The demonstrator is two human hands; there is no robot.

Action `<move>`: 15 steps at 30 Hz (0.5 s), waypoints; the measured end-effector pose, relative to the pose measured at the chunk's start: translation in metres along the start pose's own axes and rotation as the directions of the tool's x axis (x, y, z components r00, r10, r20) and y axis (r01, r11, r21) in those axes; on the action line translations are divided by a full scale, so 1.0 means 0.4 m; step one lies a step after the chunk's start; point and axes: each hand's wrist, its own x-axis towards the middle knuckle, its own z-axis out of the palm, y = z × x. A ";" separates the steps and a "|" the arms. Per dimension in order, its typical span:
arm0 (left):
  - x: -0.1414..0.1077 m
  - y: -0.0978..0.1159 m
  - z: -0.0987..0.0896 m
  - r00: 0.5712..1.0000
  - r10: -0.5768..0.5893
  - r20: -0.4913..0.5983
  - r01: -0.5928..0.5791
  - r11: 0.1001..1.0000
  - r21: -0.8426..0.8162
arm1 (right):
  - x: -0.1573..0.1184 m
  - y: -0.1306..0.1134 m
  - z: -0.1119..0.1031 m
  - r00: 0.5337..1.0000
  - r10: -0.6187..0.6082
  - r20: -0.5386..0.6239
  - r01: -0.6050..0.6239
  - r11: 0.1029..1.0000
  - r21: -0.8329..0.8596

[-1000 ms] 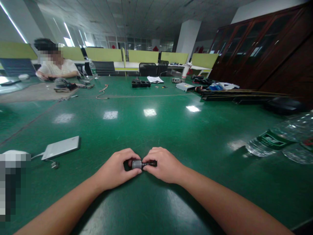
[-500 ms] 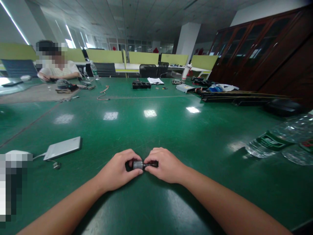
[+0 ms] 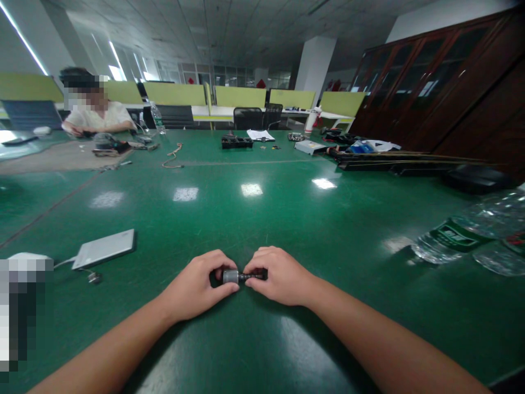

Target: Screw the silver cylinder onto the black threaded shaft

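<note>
Near the middle of the green table (image 3: 262, 219), my left hand (image 3: 203, 284) is closed, its thumb and fingers pinching a short grey metallic cylinder (image 3: 231, 276) that lies sideways. A thinner dark stem (image 3: 243, 277) with shiny rings extends from the cylinder's right end. My right hand (image 3: 283, 276) closes thumb and fingertips around this dark stem, close to the left fingertips. Whether cylinder and stem are one piece or two joined parts, I cannot tell. The far ends of both are partly hidden by my curled fingers.
A silver power bank (image 3: 104, 249) with a cable lies to the left. Clear plastic bottles (image 3: 451, 238) lie at the right. Farther back are a black tray (image 3: 237, 142), papers (image 3: 260, 135) and long dark strips (image 3: 410, 163). Another person (image 3: 98, 112) sits at the far left.
My right hand has shifted very slightly right, and a little more of the dark stem shows between my hands. My left hand stays nearly still on the cylinder.
</note>
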 end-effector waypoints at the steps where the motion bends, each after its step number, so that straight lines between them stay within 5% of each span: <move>1: 0.000 0.000 0.000 1.000 0.001 0.001 -0.001 1.000 -0.001 | -0.001 0.000 -0.002 1.000 0.003 0.008 -0.003 1.000 0.000; 15: -0.005 -0.003 -0.005 1.000 -0.003 0.004 0.003 1.000 0.004 | -0.004 0.007 -0.020 0.998 0.055 0.033 -0.056 0.998 0.006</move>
